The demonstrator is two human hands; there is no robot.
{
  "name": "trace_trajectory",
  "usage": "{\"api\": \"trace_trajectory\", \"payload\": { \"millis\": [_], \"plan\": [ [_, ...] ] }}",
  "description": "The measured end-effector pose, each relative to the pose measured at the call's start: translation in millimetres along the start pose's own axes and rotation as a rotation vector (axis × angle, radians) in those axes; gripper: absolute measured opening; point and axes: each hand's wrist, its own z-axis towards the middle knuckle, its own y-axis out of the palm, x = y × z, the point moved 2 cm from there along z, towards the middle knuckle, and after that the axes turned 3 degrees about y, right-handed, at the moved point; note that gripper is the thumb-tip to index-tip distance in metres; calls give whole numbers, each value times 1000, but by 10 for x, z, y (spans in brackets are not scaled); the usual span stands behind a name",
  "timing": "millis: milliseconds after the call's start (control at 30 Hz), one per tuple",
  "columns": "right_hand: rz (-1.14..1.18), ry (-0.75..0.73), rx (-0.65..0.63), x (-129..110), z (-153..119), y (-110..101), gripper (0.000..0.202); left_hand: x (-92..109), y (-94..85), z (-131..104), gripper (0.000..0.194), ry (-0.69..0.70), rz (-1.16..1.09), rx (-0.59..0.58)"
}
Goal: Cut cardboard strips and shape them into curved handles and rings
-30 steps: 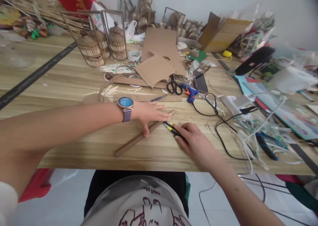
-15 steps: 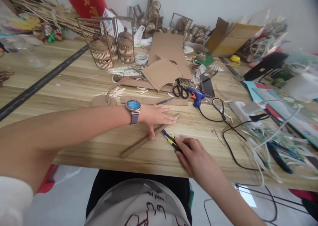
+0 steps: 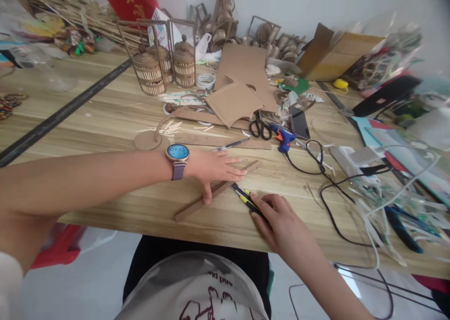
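Note:
My left hand (image 3: 214, 168) lies spread across a narrow brown cardboard strip (image 3: 191, 209), its fingers and thumb stretched out over it. The strip runs diagonally on the wooden table. Wrapped in my right hand (image 3: 277, 219) is a black and yellow utility knife (image 3: 245, 198), its tip close to the strip's edge; whether it touches is hard to see. A pen-like tool (image 3: 231, 145) rests just beyond my left hand, on a wider cardboard strip (image 3: 197, 140). A cardboard disc (image 3: 147, 140) lies behind my left wrist.
Black scissors (image 3: 260, 128) and a blue glue gun (image 3: 284, 137) with a looping cord lie beyond my right hand. Cardboard sheets (image 3: 235, 102) and lantern-like baskets (image 3: 184, 66) stand farther back. Pliers (image 3: 402, 228), cables and a power strip (image 3: 353, 163) crowd the right side.
My left hand has shifted slightly left along the strip, showing more of its far end. My right hand keeps the utility knife near the strip. The whole view has shifted a little.

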Motion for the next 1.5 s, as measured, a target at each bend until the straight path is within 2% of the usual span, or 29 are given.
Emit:
{"api": "trace_trajectory", "payload": {
  "millis": [100, 367, 567, 700, 800, 1033, 1133, 1200, 1333, 1500],
  "plan": [
    [21, -15, 12, -22, 34, 10, 38, 9, -23, 18, 102, -26, -20, -10],
    [6, -14, 1, -100, 14, -27, 39, -17, 6, -3, 101, 20, -64, 90],
    [-17, -28, -12, -197, 1, -25, 40, -7, 6, 6, 103, -17, -16, -12],
    [-52, -44, 7, -263, -81, -15, 40, -27, 24, 10, 102, 7, -41, 54],
    [-50, -47, 1, -300, -43, 8, 40, -48, 42, 15, 102, 12, -68, 104],
    [-34, -59, 12, -390, -108, 17, 40, -68, 61, 4, 103, 35, -54, 126],
    [-24, -57, -1, -397, -157, -3, 40, -55, 36, 2, 103, 15, -41, 80],
    [-12, -51, -6, -391, -159, -13, 39, -36, 5, 9, 95, -14, -35, 33],
    [-8, -53, -15, -385, -147, -19, 40, 6, -42, 36, 66, -45, 18, -21],
    [2, -67, -10, -398, -102, -14, 39, -10, -6, 58, 57, -26, 53, 5]
  ]
}}
